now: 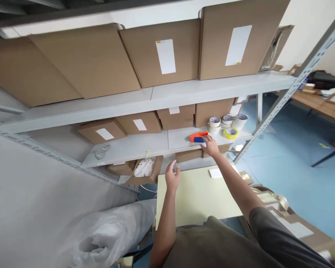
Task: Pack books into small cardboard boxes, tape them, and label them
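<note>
On the middle shelf lies an orange-and-blue object (198, 137), its exact kind unclear at this size. My right hand (210, 146) reaches over the shelf edge, fingertips at the object's right end and thumb held apart; I cannot tell whether they touch it. Just right of that hand are a yellow tape roll (230, 133) and several white tape rolls (214, 124), some stacked. My left hand (172, 178) is raised over the left part of a pale yellow tabletop (201, 193), holding nothing, its thumb and fingers apart.
Large cardboard boxes (167, 56) fill the upper shelf. Safety glasses (101, 151) lie at the middle shelf's left end. An open box of white material (144, 167) sits below. Bubble wrap (114, 234) stands at lower left, cartons (293, 227) at lower right. A metal upright (293, 82) rises at right.
</note>
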